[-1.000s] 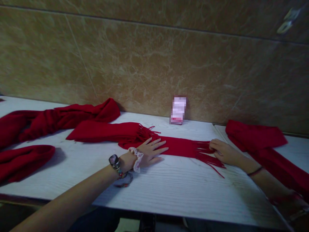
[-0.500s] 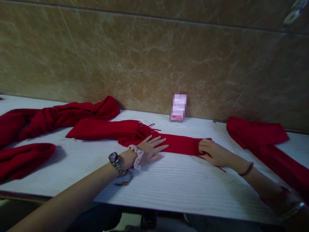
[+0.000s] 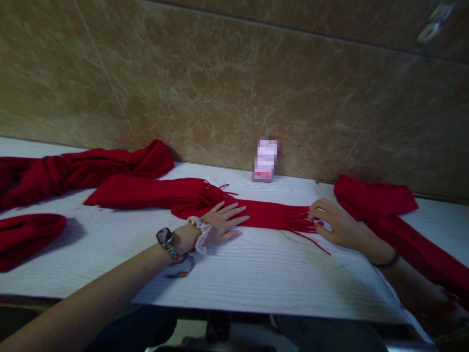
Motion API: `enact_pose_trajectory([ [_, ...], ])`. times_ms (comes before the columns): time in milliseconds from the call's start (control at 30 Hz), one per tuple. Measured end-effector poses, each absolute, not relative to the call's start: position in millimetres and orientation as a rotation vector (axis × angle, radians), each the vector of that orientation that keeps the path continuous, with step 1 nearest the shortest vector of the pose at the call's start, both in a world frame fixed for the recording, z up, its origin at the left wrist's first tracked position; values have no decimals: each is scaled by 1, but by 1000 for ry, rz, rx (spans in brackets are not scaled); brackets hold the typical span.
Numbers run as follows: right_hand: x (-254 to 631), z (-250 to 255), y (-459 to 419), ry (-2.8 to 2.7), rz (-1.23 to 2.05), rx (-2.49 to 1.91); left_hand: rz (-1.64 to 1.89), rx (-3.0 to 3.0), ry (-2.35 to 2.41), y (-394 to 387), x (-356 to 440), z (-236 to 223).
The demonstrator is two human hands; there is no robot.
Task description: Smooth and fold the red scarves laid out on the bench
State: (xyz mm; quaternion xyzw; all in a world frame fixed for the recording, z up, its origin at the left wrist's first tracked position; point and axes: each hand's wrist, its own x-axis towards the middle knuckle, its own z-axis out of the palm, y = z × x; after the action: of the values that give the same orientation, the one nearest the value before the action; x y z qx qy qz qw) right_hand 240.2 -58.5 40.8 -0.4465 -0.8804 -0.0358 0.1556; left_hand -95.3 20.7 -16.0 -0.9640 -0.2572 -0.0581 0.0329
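Observation:
A red fringed scarf [image 3: 267, 213] lies stretched across the white table, with a folded part [image 3: 146, 193] to its left. My left hand [image 3: 222, 225] rests flat on the scarf, fingers spread. At the scarf's right end, my right hand [image 3: 335, 225] has its fingers curled round the tips of the fringe [image 3: 298, 218], pinching some strands. One long strand hangs loose toward the front of the table. A light scrunchie [image 3: 201, 234] and a watch [image 3: 164, 235] are on my left wrist.
More red cloth lies at the far left [image 3: 110, 168] and front left [image 3: 31, 237]. Another red scarf [image 3: 377, 200] runs along the right side, near my right forearm. A phone-like pixelated object [image 3: 266, 160] leans against the brown marbled wall [image 3: 205, 93] behind the table.
My right hand has slid outward along the fringe to its tips, so more strands show, lying straighter. My left hand stays flat on the scarf. The view has shifted slightly.

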Motion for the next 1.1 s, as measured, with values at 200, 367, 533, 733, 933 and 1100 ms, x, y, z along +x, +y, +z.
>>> enact_pose_trajectory([
  [200, 204, 23, -49, -2718, 46, -1250, -164, -2964, -803, 19, -94, -13],
  [367, 245, 13, -51, -2679, 2, -1374, -114, -3001, -793, 20, -93, -10],
  [533, 259, 22, -57, -2694, -75, -1490, -42, -3047, -801, 20, -89, -6],
  [733, 273, 26, -53, -2746, -132, -1804, -21, -3058, -836, 16, -87, 1],
  [933, 295, 32, -48, -2618, -159, -1641, -50, -3056, -825, 15, -87, -1],
  [1100, 211, 38, -35, -2679, -76, -1254, -169, -2939, -778, 15, -86, 0],
])
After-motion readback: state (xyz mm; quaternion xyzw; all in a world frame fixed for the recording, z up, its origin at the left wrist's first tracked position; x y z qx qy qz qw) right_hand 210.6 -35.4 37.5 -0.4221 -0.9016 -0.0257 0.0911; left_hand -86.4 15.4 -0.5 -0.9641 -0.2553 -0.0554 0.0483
